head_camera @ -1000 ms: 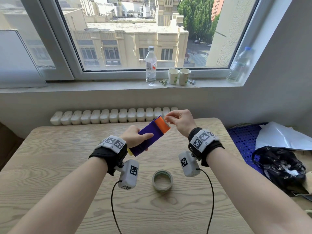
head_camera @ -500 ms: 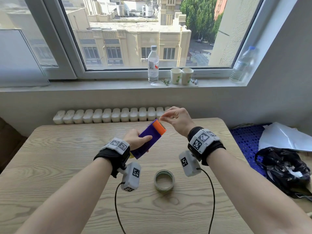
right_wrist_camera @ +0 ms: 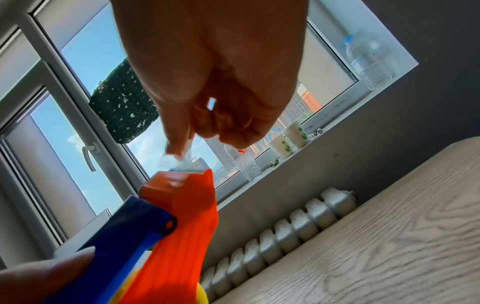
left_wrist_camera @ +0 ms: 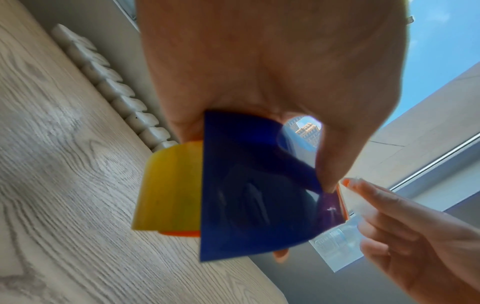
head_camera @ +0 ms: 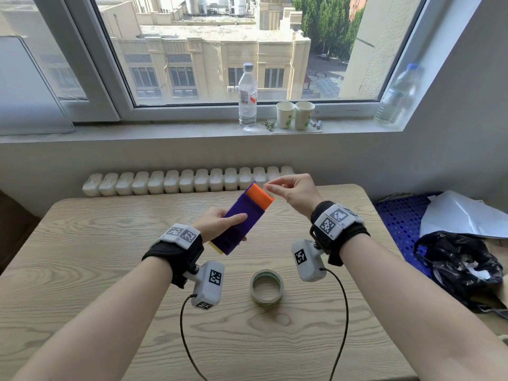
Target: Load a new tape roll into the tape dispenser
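The left hand [head_camera: 220,225] grips the long blue plastic tape dispenser [head_camera: 238,224] above the wooden worktop [head_camera: 82,243]. Its orange end [head_camera: 259,198] points up and away toward the window. The right hand [head_camera: 295,192] pinches clear tape [right_wrist_camera: 179,159] at that orange end. A round tape roll [head_camera: 266,290] lies flat on the worktop, below the dispenser.

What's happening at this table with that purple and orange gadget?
A person is working on a tape dispenser. The left hand holds its purple body above the table, while the right hand pinches a clear strip of tape at the orange end. A tape roll lies flat on the table below, untouched.
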Motion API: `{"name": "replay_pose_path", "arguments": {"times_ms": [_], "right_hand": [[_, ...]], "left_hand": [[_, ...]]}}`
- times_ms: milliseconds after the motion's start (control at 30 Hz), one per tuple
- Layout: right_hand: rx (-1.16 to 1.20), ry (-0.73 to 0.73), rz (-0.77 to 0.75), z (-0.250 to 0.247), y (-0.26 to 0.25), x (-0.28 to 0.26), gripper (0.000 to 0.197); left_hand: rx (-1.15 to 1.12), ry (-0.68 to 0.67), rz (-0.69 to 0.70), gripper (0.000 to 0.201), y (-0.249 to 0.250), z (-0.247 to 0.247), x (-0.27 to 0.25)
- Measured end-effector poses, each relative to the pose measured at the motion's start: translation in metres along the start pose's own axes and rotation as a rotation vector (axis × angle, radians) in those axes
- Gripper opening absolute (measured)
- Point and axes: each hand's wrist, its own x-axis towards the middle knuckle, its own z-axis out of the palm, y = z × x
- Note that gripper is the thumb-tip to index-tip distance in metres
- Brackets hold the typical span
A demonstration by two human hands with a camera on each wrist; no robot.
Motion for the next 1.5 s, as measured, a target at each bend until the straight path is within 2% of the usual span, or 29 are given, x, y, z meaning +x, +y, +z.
{"name": "replay_pose_path", "arguments": {"times_ms": [200, 300, 400, 600, 667, 733, 833, 900, 1000, 1267, 1500], "right_hand": [[0.06, -0.059, 0.088, 0.002, 0.013, -0.004, 0.016], [0.028, -0.081, 0.115, 0.005, 0.022, -0.006, 0.016], [0.016, -0.086, 0.158, 0.009, 0.035, -0.009, 0.016], [-0.035, -0.111, 0.255, 0.026, 0.077, -0.026, 0.014], [-0.061, -0.124, 0.306, 0.033, 0.092, -0.033, 0.013], [-0.09, -0.141, 0.347, 0.04, 0.106, -0.039, 0.011], [-0.13, -0.162, 0.388, 0.049, 0.124, -0.048, 0.013], [-0.151, -0.169, 0.411, 0.054, 0.133, -0.053, 0.015], [-0.177, -0.174, 0.428, 0.057, 0.142, -0.058, 0.006], [-0.235, -0.133, 0.454, 0.061, 0.158, -0.067, 0.008], [-0.31, -0.1, 0.497, 0.059, 0.165, -0.069, 0.011]], "left_hand": [[0.185, 0.012, -0.026, 0.022, -0.007, -0.001, 0.003], [0.273, 0.048, -0.05, 0.033, -0.02, 0.002, 0.013], [0.381, 0.06, -0.079, 0.017, -0.035, 0.009, 0.019], [0.599, 0.063, -0.207, 0.034, -0.092, 0.024, 0.033], [0.669, 0.056, -0.233, 0.033, -0.11, 0.03, 0.034], [0.694, 0.036, -0.258, 0.024, -0.124, 0.035, 0.036], [0.709, 0.002, -0.295, 0.024, -0.142, 0.039, 0.039], [0.726, -0.002, -0.324, 0.031, -0.15, 0.043, 0.041], [0.762, 0.009, -0.368, 0.043, -0.16, 0.048, 0.045], [0.905, 0.044, -0.408, 0.048, -0.173, 0.058, 0.052], [0.908, -0.055, -0.444, 0.048, -0.175, 0.054, 0.054]]}}
